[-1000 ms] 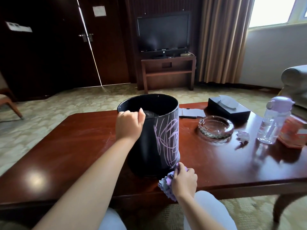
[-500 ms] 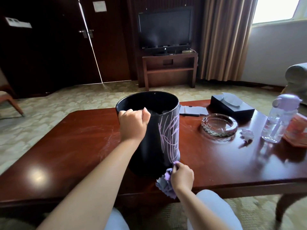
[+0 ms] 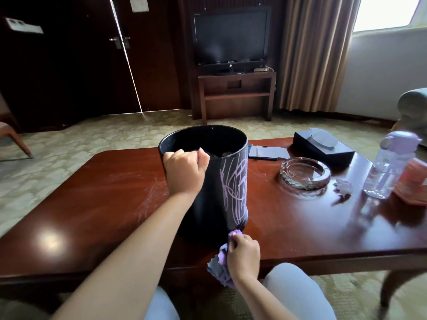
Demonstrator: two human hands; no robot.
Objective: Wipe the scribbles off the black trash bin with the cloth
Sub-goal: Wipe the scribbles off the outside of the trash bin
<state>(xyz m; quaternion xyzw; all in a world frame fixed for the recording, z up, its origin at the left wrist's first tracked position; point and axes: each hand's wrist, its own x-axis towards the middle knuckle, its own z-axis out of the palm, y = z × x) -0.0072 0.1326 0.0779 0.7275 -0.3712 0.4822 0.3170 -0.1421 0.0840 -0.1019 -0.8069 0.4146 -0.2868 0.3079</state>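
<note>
Seeing the black trash bin (image 3: 208, 181) upright mid-table on the wooden coffee table (image 3: 92, 204), pink scribbles (image 3: 234, 190) on its right side. We grip its near rim with the left hand (image 3: 184, 172); the right hand (image 3: 243, 256) clutches the purple cloth (image 3: 220, 262) at the bin's base. Glass ashtray (image 3: 305, 173) and water bottle (image 3: 388, 167) sit right.
</note>
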